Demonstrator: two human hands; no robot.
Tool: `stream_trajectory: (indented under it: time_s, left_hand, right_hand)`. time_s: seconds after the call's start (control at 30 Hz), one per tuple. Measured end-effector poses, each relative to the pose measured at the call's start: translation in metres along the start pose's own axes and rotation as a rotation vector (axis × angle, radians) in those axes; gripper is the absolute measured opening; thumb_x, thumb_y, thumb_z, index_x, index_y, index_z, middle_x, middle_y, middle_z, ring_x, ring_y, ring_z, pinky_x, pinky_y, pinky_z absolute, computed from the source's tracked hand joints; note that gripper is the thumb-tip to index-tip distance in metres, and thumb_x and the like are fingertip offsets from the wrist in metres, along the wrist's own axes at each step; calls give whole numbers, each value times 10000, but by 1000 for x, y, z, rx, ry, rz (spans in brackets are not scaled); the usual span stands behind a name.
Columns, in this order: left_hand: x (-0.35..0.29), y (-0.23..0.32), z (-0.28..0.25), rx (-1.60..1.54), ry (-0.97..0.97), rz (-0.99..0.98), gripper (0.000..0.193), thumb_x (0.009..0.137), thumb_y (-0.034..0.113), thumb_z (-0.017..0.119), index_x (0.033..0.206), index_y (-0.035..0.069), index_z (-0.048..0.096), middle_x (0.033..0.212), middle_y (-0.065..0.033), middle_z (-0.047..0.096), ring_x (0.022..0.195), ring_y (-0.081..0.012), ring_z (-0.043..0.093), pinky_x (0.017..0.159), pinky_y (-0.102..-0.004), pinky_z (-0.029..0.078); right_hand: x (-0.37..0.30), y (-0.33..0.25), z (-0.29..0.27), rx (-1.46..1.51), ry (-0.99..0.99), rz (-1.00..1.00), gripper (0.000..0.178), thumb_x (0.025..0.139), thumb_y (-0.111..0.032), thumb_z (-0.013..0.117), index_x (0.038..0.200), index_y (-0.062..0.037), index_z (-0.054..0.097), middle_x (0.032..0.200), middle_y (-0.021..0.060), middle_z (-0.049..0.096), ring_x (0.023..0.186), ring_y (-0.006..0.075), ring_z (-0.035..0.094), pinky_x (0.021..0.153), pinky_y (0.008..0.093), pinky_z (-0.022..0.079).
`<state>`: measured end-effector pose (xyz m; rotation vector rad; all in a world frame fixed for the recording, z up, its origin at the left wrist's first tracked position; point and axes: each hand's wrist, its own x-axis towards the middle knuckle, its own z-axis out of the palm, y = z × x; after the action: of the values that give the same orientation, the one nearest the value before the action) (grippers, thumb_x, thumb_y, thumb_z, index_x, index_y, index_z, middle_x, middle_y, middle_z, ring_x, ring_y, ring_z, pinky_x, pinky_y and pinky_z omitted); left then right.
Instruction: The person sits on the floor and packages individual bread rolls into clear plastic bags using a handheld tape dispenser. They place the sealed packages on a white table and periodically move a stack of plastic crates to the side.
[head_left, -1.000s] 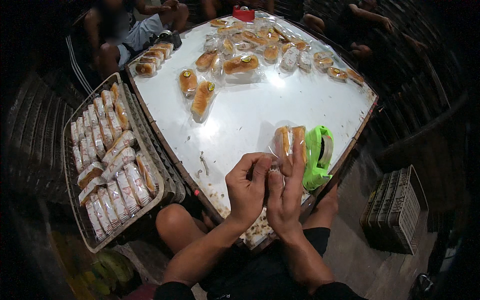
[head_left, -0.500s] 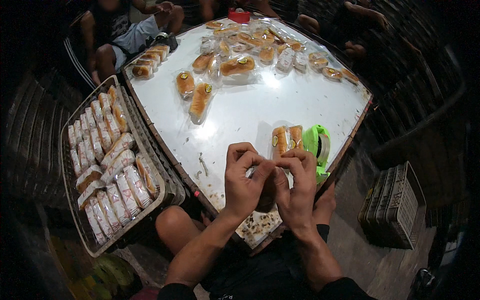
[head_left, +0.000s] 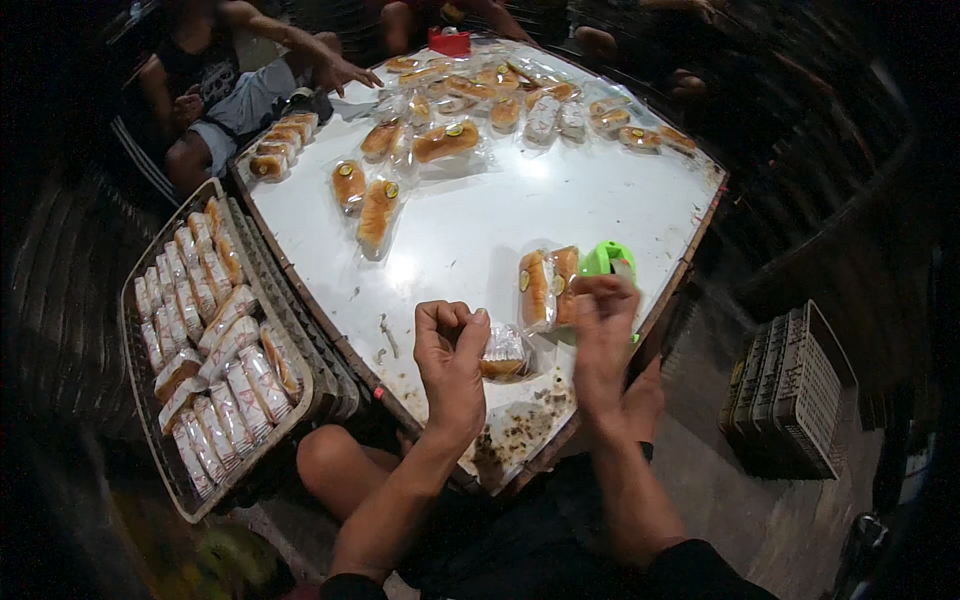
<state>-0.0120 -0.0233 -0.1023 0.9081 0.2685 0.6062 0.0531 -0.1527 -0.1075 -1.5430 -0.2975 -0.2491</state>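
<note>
My left hand is closed above the near corner of the table, thumb pressed to curled fingers; what the fingertips pinch, if anything, does not show. Right beside its thumb is a bread roll in a clear printed bag; whether the hand grips the bag is unclear. My right hand, smeared by motion, is at the green tape dispenser and covers part of it. Just left of the dispenser, two bagged bread rolls lie side by side with round yellow stickers.
Many bagged rolls spread over the far part of the white table. A crate rim surrounds packed rolls on the left. Stacked crates stand on the floor at right. Another person's hand reaches over the far left edge.
My hands have come apart: the right has moved right to the tape dispenser, while the left has shifted slightly left. The bagged roll now shows between them. The other person's arm has reached out over the table.
</note>
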Motion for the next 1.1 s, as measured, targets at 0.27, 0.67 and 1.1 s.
stream_trajectory:
  time_s: [0.27,0.67,1.1]
  left_hand:
    - [17,-32,-14,191,6,23,226,922,-11,606,905,90,405,863,11,420,781,-73,395,746,-231,398]
    - [29,-55,-21,118,25,-68,201,925,3,619,886,81,437,845,18,443,772,-82,414,738,-240,401]
    - [18,-31,-19,376,148,98,179,953,53,579,905,71,408,862,10,398,770,-86,406,694,-259,401]
  right_hand:
    - [29,111,-116,-737,-14,316,434,887,-375,642,901,55,694,1003,239,628,980,394,593,877,453,438]
    - [-37,57,-79,-178,-153,694,265,977,-276,600,876,-35,638,901,0,575,837,117,532,779,277,424]
    - [-18,32,52,99,-312,92,485,863,-13,575,1332,-62,460,957,21,503,869,107,495,755,242,454]
